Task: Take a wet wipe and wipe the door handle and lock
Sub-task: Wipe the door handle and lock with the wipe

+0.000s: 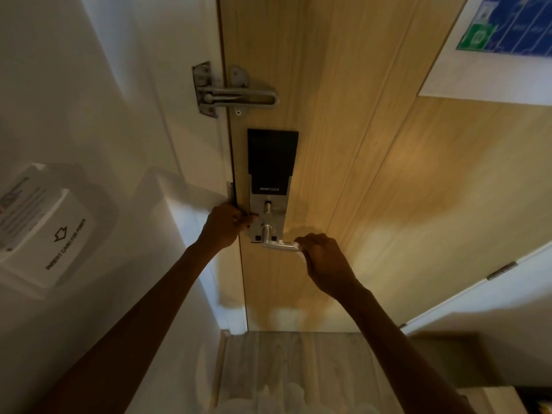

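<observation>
A black and silver smart lock (270, 162) is mounted on the wooden door (373, 174) near its left edge. Below it a silver lever handle (276, 243) points to the right. My right hand (322, 258) grips the free end of the lever with a white wet wipe (298, 245) pinched against it; only a small bit of the wipe shows. My left hand (227, 224) is curled around the door's edge beside the lock plate, fingertips touching the plate. It carries nothing else.
A metal swing-bar door guard (233, 94) sits above the lock. A white key-card power holder (44, 231) hangs on the left wall. A framed blue notice (504, 31) is on the door's upper right. Wooden flooring (283, 369) lies below.
</observation>
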{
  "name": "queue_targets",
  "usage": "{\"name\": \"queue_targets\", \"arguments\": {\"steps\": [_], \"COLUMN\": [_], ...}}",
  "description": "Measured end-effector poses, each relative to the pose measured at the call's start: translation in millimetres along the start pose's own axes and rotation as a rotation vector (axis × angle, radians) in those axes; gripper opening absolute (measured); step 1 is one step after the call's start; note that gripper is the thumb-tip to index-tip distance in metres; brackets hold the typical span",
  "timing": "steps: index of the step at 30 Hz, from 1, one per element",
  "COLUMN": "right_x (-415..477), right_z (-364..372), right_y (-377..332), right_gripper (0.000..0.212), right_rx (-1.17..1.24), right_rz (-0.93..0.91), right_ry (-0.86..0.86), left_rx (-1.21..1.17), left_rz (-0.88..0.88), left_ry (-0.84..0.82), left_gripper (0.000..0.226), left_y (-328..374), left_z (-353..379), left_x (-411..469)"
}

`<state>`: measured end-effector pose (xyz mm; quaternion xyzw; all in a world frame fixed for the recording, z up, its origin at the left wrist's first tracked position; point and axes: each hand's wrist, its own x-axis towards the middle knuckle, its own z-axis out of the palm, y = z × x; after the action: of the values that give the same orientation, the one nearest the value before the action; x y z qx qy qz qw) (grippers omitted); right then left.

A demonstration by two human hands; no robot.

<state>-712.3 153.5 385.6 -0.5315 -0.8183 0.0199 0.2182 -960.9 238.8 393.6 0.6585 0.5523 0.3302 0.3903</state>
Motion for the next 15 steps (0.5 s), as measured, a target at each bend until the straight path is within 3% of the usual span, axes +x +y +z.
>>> {"name": "queue_targets", "arguments": {"steps": [6,11,13,15], "right_x": [-12.0,-14.5,-19.3,-24.4], "right_z": [-12.7,8.4,13.0,10.2], "right_y": [9.6,-9.0,-24.5,-36.5], "right_gripper": [0.027,0.023,0.021,0.021], "right_rx": [0.471,0.947,0.968,0.833], "right_rz": [0.385,0.834,0.863,0.870], "right_ry": [0.100,0.262,0.333,0.410], "left_rx": [0.093,-0.028,-0.022,0.011], "left_rz": [0.051,0.019,0.015,0.017], "left_ry": [0.018,0.016,0.031,0.024], "left_gripper": [0.030,0.027,0.027,0.026], "left_y": [1.1,-2.3,-3.2,-4.2], "left_z": [0.5,1.7,2.5,1.8], "left_x": [-0.9,1.3,1.7,1.4]}}
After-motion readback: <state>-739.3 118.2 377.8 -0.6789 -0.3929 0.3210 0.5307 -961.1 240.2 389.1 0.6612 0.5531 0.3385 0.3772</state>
